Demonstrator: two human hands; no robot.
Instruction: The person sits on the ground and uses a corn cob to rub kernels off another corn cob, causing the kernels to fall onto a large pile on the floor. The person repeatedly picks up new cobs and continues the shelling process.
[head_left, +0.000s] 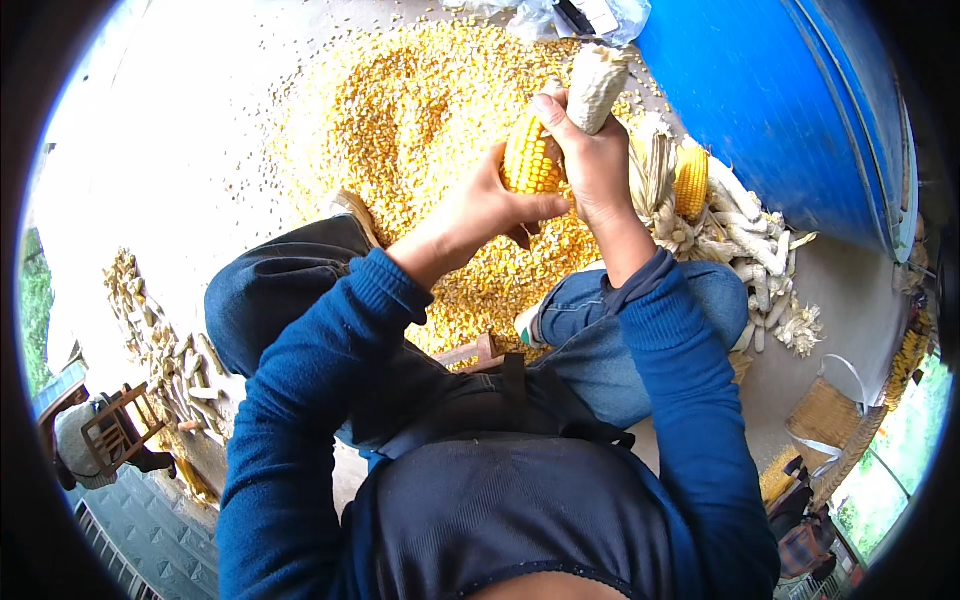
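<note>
A yellow ear of corn (529, 159) is gripped near its lower end by my left hand (484, 201), the thumb reaching across below it. In my right hand (598, 161) is a bare corncob (598, 88), its pale end sticking up past the fingers. The right thumb lies along the upper part of the ear, so cob and ear are side by side. My fingers hide part of both. Beneath my hands spreads a wide heap of loose corn kernels (405, 112), reaching between my legs.
A large blue barrel (765, 112) lies at the upper right. Near it are another yellow ear (691, 181) and piled bare cobs (757, 251). More cobs (184, 375) and a wooden chair (116, 431) are at left. A woven basket (825, 420) stands right. A plastic bag (536, 19) lies beyond the kernels.
</note>
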